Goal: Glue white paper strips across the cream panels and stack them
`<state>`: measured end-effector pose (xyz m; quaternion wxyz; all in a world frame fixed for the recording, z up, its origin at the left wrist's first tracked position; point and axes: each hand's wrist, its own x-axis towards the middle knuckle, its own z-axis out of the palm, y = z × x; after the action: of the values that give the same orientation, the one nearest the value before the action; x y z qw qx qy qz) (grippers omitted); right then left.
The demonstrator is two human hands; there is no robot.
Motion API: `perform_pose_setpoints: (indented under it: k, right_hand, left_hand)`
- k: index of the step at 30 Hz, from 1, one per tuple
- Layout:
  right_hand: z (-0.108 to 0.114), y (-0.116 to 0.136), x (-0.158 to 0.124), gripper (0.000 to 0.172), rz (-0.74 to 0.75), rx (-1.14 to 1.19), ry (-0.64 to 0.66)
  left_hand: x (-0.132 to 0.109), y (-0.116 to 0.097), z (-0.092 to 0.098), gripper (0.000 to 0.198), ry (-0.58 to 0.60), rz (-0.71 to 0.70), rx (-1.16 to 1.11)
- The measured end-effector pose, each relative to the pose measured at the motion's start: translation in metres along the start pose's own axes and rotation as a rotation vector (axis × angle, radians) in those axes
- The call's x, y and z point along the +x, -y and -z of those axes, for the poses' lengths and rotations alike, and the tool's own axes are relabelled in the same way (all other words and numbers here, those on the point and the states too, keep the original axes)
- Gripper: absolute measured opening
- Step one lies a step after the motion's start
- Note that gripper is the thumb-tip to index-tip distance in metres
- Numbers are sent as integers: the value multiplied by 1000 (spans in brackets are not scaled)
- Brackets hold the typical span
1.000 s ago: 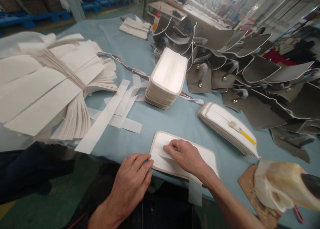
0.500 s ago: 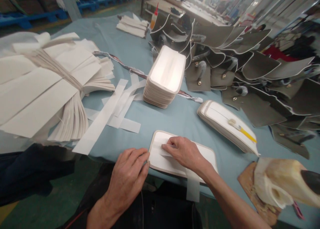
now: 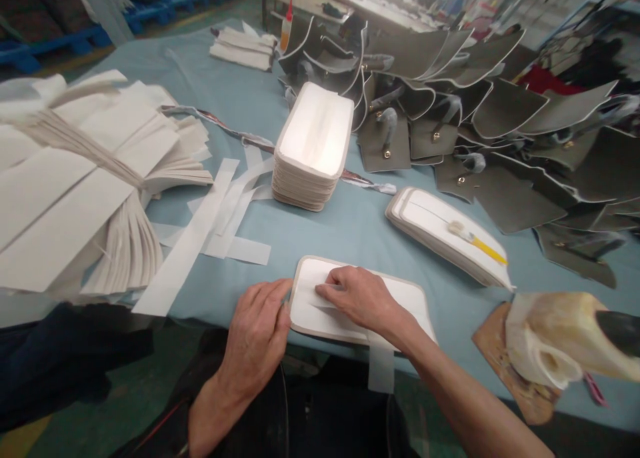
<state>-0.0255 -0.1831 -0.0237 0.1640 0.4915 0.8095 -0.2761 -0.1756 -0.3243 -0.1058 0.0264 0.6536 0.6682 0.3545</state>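
A white rounded panel with a beige border [image 3: 406,298] lies flat at the table's front edge. My left hand [image 3: 260,331] is closed at its left end, fingers together and thumb against the border. Over the panel's left half, my right hand [image 3: 355,298] is closed in a pinch on a thin whitish strip [image 3: 381,370]. Part of that strip is hidden under my right hand and wrist, and its tail hangs over the front edge. Beyond the panel stands a tall stack of similar panels [image 3: 315,131]. Loose whitish strips [image 3: 187,245] lie crossed to the left.
A bundle of off-white pieces [image 3: 60,191] covers the left side. At right, a yellow-handled brush [image 3: 480,245] rests on a low panel stack [image 3: 425,211]. Nearer me sits a crusted pale container [image 3: 545,331] on a brown board [image 3: 493,331]. Grey-brown bag parts [image 3: 525,191] crowd the back right.
The camera view has shifted slightly, so the table's contents appear farther left. Both hands keep nearly the same pose at the panel, and the right still pinches the strip.
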Motion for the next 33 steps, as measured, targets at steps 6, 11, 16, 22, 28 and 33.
perform_pose_setpoints:
  k: [6, 11, 16, 22, 28, 33]
  right_hand:
    - [0, -2, 1, 27, 10, -8, 7]
    - [1, -2, 1, 26, 3, 6, 16]
    - [1, -2, 2, 27, 9, 21, 10]
    - [-1, -2, 3, 26, 14, 14, 5]
    - [-3, -1, 4, 29, 14, -10, 3]
    - [-7, 1, 2, 30, 17, -69, -26]
  left_hand:
    - [-5, 4, -3, 38, -8, 22, -12]
    - [-4, 4, -4, 37, -13, 14, -14]
    - [-3, 4, -3, 36, -8, 13, -19]
    - [0, -1, 0, 35, 53, -49, 49]
    - [2, -11, -2, 44, 195, -177, 235]
    - [-5, -11, -7, 58, 237, -196, 316]
